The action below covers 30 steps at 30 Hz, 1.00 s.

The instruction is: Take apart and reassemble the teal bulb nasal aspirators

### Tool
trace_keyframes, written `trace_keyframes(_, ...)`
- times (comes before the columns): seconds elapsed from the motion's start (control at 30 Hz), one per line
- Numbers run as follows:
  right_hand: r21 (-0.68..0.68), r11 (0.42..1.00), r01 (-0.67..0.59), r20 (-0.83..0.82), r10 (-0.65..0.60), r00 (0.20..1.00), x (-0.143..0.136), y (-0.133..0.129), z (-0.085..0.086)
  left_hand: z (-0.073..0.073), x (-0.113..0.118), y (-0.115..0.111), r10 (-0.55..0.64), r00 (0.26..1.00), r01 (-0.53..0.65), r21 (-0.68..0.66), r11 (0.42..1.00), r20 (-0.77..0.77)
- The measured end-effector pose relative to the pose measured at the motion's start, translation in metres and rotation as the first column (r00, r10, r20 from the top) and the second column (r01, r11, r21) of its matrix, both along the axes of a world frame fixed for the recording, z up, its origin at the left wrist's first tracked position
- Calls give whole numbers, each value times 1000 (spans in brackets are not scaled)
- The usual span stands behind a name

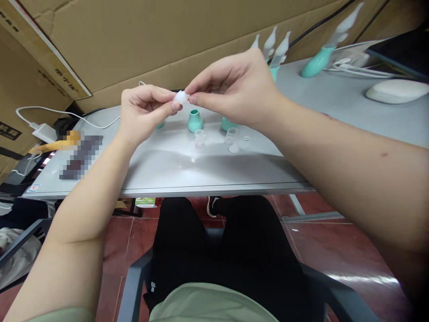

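Tiny white piece (181, 97) was up over the worktop (167, 176), pinched in my left grip (142, 107), with my right grip (236, 85) pinching its other end, fingertips only, probably 'cause it was so small. Teal bulb (195, 121) and clear cup (200, 138) sat nearby, likely for easy reach.

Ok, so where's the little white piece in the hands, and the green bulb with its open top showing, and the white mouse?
White piece (181, 97): head view, on its rounded white body.
Green bulb (195, 123): head view, on its round belly.
White mouse (397, 92): head view, on its smooth top.
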State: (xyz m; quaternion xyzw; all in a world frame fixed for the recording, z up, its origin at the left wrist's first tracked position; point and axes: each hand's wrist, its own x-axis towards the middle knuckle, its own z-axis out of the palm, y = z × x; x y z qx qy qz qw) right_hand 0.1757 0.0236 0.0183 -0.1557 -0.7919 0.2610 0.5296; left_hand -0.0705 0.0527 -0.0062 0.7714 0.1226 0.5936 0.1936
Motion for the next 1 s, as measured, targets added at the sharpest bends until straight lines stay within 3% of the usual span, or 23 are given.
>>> trace_keyframes(0.33, -53, 999, -4, -46, 2, 999, -3, -1, 0, 0, 0, 0, 49, 999, -50, -32, 998, -14)
trace_keyframes(0.53, -151, 987, -63, -68, 53, 996, -4, -1, 0, 0, 3, -4, 53, 999, -54, -74, 996, -13)
trace_keyframes(0.77, -262, 965, -22, -4, 22, 1000, 0, -4, 4, 0, 2, -5, 61, 998, -63, -66, 996, -31)
trace_keyframes(1.0, -232, 969, -81, -83, 64, 995, -4, -1, 3, -2, 5, -4, 48, 999, -47, -27, 999, 19)
